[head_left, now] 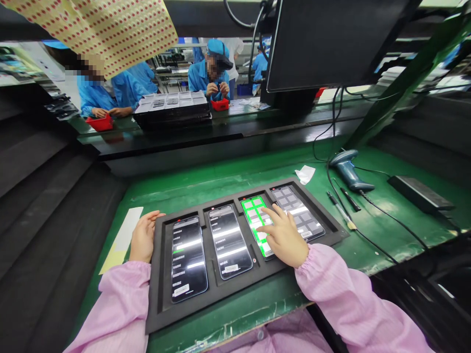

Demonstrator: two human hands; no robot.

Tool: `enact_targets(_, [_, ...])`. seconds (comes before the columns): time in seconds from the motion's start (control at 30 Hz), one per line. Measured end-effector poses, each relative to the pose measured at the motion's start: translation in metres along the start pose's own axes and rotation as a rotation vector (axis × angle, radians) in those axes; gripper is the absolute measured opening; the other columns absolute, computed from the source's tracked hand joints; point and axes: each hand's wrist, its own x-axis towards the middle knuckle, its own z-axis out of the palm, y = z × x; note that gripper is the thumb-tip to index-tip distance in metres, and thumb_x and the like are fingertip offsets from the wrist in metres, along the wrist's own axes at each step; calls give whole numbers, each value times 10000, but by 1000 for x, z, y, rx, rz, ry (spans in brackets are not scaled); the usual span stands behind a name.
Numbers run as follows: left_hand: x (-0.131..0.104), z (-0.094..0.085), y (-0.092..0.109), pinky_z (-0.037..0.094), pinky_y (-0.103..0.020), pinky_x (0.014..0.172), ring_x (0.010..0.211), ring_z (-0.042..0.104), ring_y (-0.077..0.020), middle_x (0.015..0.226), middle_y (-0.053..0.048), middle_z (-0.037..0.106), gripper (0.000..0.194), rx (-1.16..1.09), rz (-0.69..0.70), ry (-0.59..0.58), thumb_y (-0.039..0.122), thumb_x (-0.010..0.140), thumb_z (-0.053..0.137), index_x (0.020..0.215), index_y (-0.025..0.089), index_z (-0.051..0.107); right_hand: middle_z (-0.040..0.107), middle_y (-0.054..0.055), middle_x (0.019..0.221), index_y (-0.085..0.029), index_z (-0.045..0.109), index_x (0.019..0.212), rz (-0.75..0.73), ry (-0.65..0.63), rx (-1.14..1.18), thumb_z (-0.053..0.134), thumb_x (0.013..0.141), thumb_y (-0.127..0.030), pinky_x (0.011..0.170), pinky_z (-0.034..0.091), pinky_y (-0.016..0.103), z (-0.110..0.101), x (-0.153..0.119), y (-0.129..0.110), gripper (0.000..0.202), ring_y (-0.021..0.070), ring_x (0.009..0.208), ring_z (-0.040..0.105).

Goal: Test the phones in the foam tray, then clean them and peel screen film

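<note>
The left hand (143, 238) lies along the end of the black tray (157, 279) on the green desk (154, 196), presumably to steady it; how closed its grip is cannot be told. Recesses keep the phones apart, screens upward: first phone (188, 264), second phone (230, 240), then third phone (253, 218), showing a green grid. Over this the right hand (285, 238), grip wide and holding nothing, apparently touches the screen. The fourth phone (285, 198) follows; beyond lies the scanner (349, 169), probably placed aside for working room.

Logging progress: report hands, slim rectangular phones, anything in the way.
Left bare hand at left edge of black rectangular tray. Right bare hand over green-lit phone, third from left, partly blocking its screen. Four phones seated.
</note>
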Motion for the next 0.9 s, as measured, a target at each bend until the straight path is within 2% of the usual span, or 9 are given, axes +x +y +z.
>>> enact_targets(0.33, [2, -2, -2, 470, -363, 858, 888, 615, -205, 851, -70, 632, 298, 20, 20, -15, 424, 723, 443, 869, 181, 534, 457, 77, 1328, -253, 736, 865, 180, 125, -89, 382, 741, -97, 949, 293, 639, -12, -7, 39, 406, 369, 1288, 269])
enact_targets(0.5, [1, 0, -1, 463, -356, 859, 873, 610, -198, 840, -65, 627, 286, 3, 3, -7, 408, 718, 447, 863, 177, 533, 463, 68, 1321, -252, 737, 866, 135, 114, -28, 394, 729, -88, 972, 277, 635, -14, 1, 26, 404, 362, 1285, 276])
enact_targets(0.7, [0, 3, 3, 449, -320, 837, 834, 598, -171, 822, -53, 632, 261, -59, -61, 41, 373, 722, 448, 853, 172, 551, 409, 85, 1376, -244, 712, 973, 6, 14, -5, 405, 732, -86, 988, 241, 643, -1, 12, -3, 421, 366, 1312, 224])
enact_targets(0.8, [0, 4, 3, 446, -312, 833, 829, 597, -167, 819, -49, 631, 256, -63, -61, 41, 365, 724, 448, 852, 171, 554, 386, 79, 1400, -252, 697, 1009, 14, -30, -8, 401, 734, -82, 991, 211, 665, 1, 13, -3, 439, 366, 1323, 208])
enact_targets(0.9, [0, 3, 2, 445, -319, 847, 847, 599, -172, 827, -53, 636, 257, -49, -45, 33, 365, 727, 443, 855, 169, 548, 387, 62, 1403, -272, 701, 1003, 103, -27, -38, 393, 740, -83, 998, 202, 660, -4, 11, 9, 447, 358, 1327, 207])
